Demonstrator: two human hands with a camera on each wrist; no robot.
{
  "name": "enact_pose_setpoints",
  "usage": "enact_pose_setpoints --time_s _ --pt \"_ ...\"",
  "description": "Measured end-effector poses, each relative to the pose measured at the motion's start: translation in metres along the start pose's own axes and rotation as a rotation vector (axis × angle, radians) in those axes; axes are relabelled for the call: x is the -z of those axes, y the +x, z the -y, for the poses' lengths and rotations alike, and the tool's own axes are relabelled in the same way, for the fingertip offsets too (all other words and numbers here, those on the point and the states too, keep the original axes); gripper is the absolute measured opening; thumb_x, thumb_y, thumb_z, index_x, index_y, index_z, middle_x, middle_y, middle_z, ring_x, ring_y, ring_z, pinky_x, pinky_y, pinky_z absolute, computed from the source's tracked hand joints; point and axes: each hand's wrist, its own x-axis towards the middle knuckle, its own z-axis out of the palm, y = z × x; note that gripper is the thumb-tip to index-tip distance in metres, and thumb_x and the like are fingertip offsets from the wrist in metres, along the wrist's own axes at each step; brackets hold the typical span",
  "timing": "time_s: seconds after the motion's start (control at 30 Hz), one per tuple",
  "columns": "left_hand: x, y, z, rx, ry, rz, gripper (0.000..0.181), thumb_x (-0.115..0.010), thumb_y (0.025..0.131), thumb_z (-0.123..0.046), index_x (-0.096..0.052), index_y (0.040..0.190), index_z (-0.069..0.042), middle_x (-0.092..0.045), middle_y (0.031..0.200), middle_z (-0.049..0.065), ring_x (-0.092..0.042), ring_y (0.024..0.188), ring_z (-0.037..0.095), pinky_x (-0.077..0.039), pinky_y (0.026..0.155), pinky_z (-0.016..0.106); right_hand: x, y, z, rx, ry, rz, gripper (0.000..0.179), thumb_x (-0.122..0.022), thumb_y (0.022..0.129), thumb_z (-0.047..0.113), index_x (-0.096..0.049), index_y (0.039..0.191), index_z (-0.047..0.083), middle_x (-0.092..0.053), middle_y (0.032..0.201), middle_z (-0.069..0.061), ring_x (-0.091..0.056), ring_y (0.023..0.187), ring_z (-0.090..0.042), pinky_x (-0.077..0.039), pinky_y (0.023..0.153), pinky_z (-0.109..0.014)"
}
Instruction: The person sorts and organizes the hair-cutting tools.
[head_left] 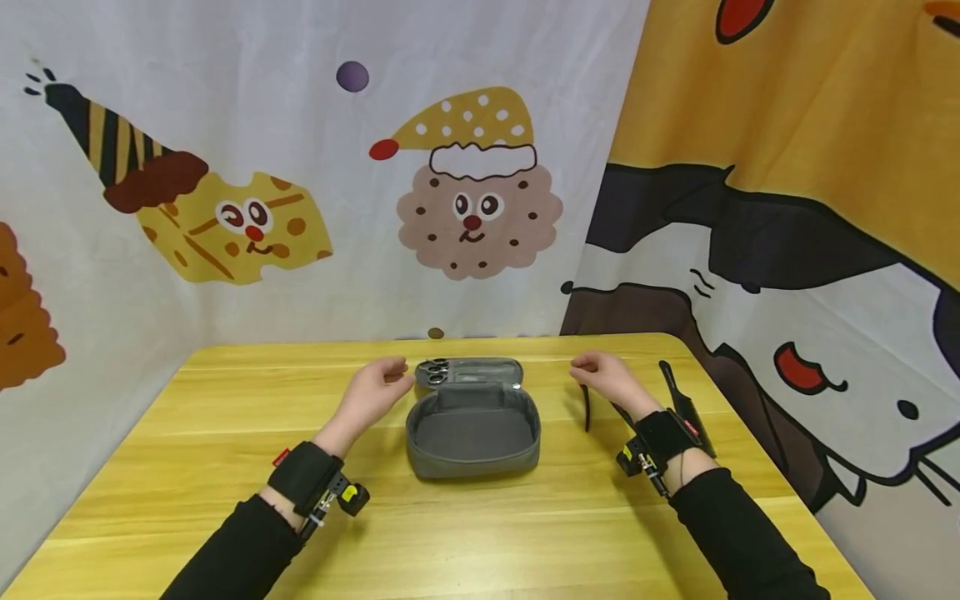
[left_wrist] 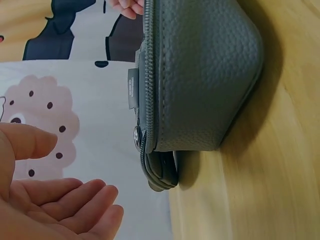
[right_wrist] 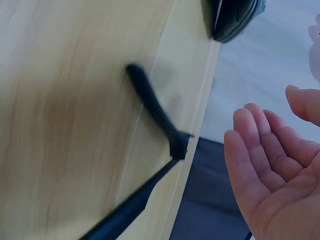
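Note:
A grey zip case (head_left: 474,471) sits unzipped on the table, its lid (head_left: 483,372) folded back behind it. Scissors (head_left: 435,371) are tucked in the lid's left end. Just left of the lid, my left hand (head_left: 375,387) hovers with loosely bent fingers and holds nothing; the left wrist view shows its palm beside the case's pebbled side. My right hand (head_left: 611,382) is raised to the right of the case, palm empty, fingers relaxed. Below it lie a slim black handle (right_wrist: 152,102) with a short head and a black comb (right_wrist: 127,215), meeting end to end in this view.
Further right lies another black piece (head_left: 684,404) with a narrow handle and broad body, partly behind the right wrist. Wrist cameras are strapped to both forearms. A printed curtain (head_left: 300,308) hangs behind the wooden table (head_left: 465,542) and along its right side.

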Motion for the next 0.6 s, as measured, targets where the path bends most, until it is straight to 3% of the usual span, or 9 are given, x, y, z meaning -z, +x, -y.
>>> enact_pose_setpoints --time_s 0.27,0.5,0.6 --pt "-0.002 -0.007 -0.004 -0.123 0.123 -0.033 0.05 -0.061 0.099 -0.017 -0.049 0.139 0.009 -0.055 0.134 0.028 -0.055 0.121 0.042 -0.046 0.1 0.05 0.008 -0.005 -0.012 0.003 -0.19 -0.092 0.029 -0.062 0.098 0.015 -0.064 0.116 -0.008 -0.066 0.106 -0.022 -0.062 0.098 -0.038 -0.053 0.082 -0.047" --pt "-0.007 -0.011 -0.009 -0.261 0.269 -0.047 0.047 -0.066 0.095 -0.013 -0.054 0.134 0.011 -0.061 0.125 0.028 -0.06 0.112 0.041 -0.049 0.094 0.051 0.011 -0.005 -0.025 -0.064 -0.364 -0.083 0.029 -0.066 0.095 0.015 -0.065 0.113 -0.008 -0.065 0.102 -0.021 -0.062 0.092 -0.037 -0.051 0.079 -0.049" --pt "-0.01 -0.012 -0.011 -0.28 0.298 -0.039 0.048 -0.068 0.094 -0.013 -0.055 0.134 0.01 -0.062 0.123 0.026 -0.06 0.111 0.04 -0.05 0.093 0.05 0.011 -0.004 -0.029 -0.088 -0.397 -0.058 0.031 -0.068 0.094 0.016 -0.064 0.114 -0.008 -0.064 0.098 -0.019 -0.061 0.086 -0.034 -0.05 0.077 -0.048"
